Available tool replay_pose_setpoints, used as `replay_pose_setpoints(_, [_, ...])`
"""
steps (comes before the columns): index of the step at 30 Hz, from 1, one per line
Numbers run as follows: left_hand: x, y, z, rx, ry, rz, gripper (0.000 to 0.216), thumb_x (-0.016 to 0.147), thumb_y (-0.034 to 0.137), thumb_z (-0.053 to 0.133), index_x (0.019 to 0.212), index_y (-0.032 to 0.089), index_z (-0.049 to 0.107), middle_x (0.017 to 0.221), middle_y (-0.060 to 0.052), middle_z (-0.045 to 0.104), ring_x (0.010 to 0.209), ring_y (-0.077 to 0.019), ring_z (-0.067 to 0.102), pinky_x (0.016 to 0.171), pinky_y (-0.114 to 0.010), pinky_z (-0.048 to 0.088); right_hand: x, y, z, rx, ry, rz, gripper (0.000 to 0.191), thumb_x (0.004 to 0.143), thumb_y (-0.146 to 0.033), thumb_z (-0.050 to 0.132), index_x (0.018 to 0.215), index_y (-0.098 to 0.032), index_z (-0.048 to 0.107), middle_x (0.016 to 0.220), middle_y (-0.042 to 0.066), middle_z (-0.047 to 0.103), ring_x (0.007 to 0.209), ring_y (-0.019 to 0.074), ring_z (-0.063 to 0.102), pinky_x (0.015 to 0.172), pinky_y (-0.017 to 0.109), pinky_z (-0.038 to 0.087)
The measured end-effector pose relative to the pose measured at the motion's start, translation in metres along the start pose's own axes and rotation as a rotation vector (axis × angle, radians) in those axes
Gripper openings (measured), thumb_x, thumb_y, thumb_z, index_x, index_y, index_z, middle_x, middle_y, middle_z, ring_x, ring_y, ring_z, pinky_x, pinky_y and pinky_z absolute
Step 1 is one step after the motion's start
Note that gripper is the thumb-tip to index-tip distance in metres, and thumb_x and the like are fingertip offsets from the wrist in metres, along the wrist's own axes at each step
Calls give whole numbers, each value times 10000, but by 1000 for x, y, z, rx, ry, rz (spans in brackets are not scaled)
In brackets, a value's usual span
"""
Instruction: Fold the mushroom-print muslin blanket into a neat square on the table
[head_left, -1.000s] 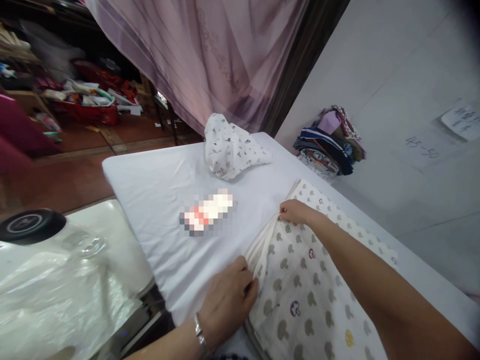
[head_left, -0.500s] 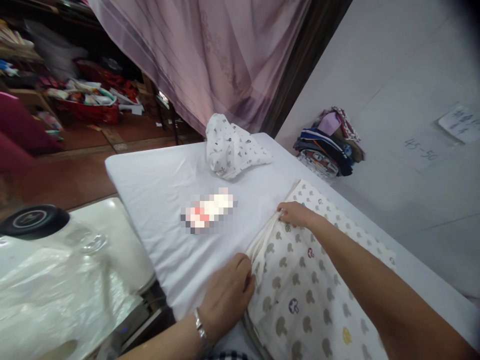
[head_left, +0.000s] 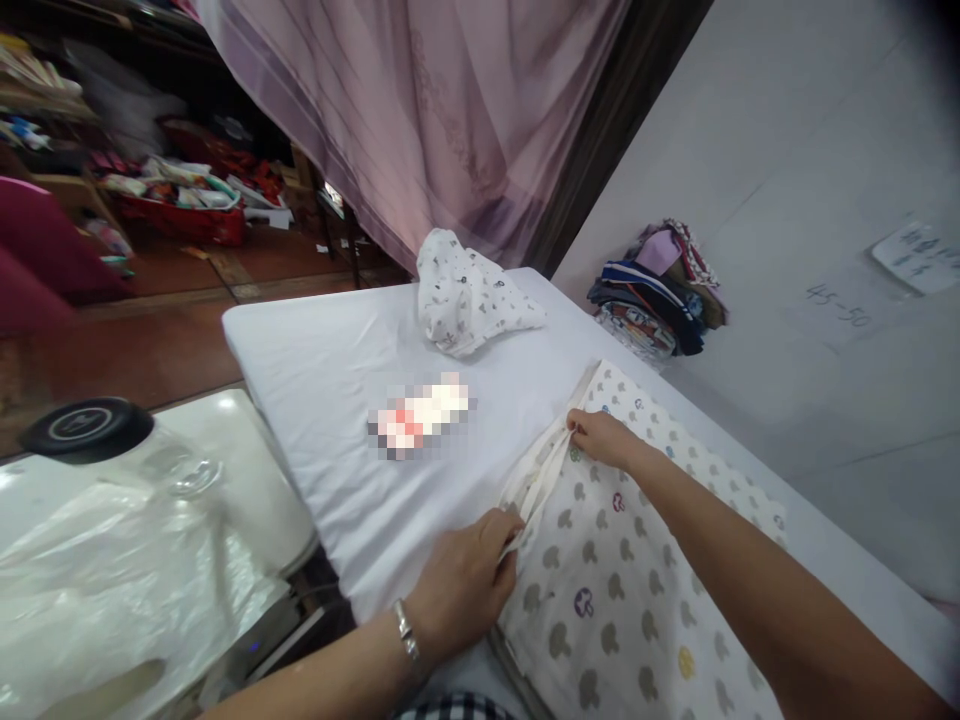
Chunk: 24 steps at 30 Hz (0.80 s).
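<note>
A white cloth with grey mushroom-like prints (head_left: 600, 590) and a few coloured ones lies over the right side of the white-covered table (head_left: 315, 370). My left hand (head_left: 472, 565), with a silver bracelet at the wrist, pinches the cloth's near-left edge. Farther along that same edge, my right hand (head_left: 600, 437) grips the hem between thumb and fingers. Between the two hands the edge is drawn into a folded, gathered strip. A bunched white cloth with small dark prints (head_left: 469, 300) sits at the table's far end. A pixelated item (head_left: 420, 415) lies left of my hands.
At left stands a white machine-like surface with a round black top (head_left: 86, 430) and clear plastic (head_left: 127, 580) over it. A pile of folded clothes (head_left: 656, 290) rests against the wall. A pink curtain (head_left: 450, 110) hangs behind; a red basket (head_left: 180, 210) stands on the floor.
Both hands have shifted slightly right, still holding the cloth's edge. The strip between them looks straighter and more raised. The camera view has moved a little.
</note>
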<state>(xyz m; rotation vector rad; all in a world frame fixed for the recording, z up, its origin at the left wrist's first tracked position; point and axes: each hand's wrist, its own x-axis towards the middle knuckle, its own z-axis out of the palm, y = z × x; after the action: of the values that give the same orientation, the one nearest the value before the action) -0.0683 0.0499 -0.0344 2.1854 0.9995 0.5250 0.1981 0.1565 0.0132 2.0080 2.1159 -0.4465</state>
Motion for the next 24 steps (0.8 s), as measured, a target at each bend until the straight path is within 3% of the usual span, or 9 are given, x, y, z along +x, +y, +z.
replay_pose_setpoints(5, [1, 0, -1, 16, -32, -10, 341, 784, 164, 390, 1117, 231, 422, 1012, -15, 579, 828, -174, 574, 691, -297, 409, 4, -8, -1, -1, -50, -60, 291, 770, -205, 454, 1036, -238, 567, 714, 23, 612, 701, 154, 537, 605, 223, 314])
replay_pose_setpoints(11, [2, 1, -2, 34, -57, -9, 346, 787, 179, 392, 1129, 231, 416, 1044, -20, 570, 868, -188, 574, 715, -308, 421, -1, -9, -7, 79, -129, -84, 354, 706, -149, 463, 1034, -197, 590, 679, 13, 624, 660, 141, 561, 631, 222, 366])
replay_pose_setpoints(16, [2, 2, -3, 59, -58, 14, 316, 786, 169, 386, 1089, 241, 440, 1036, -14, 564, 863, -186, 569, 699, -302, 416, -7, -5, -14, 336, -217, -23, 459, 693, -141, 471, 1147, -179, 528, 671, 4, 640, 619, 124, 580, 572, 200, 393])
replay_pose_setpoints(18, [2, 2, -4, 60, -52, 21, 307, 783, 166, 386, 1073, 243, 448, 1028, -11, 563, 844, -181, 567, 689, -297, 413, -7, -7, -13, 463, -183, 18, 425, 735, -204, 490, 1159, -182, 500, 720, 14, 656, 586, 114, 584, 503, 185, 382])
replay_pose_setpoints(21, [2, 1, -4, 46, -39, 33, 297, 774, 164, 390, 1051, 244, 462, 1015, -7, 562, 832, -177, 563, 682, -290, 408, -7, -13, -2, 589, -51, 189, 336, 792, -437, 488, 978, -160, 535, 679, 39, 650, 468, 103, 560, 385, 174, 327])
replay_pose_setpoints(24, [3, 1, -3, 7, -22, 44, 293, 762, 157, 398, 1031, 241, 480, 1010, -8, 566, 829, -168, 558, 686, -275, 403, -7, -21, 16, 705, -78, 327, 420, 761, -574, 493, 756, -154, 523, 516, 31, 599, 371, 102, 518, 327, 176, 287])
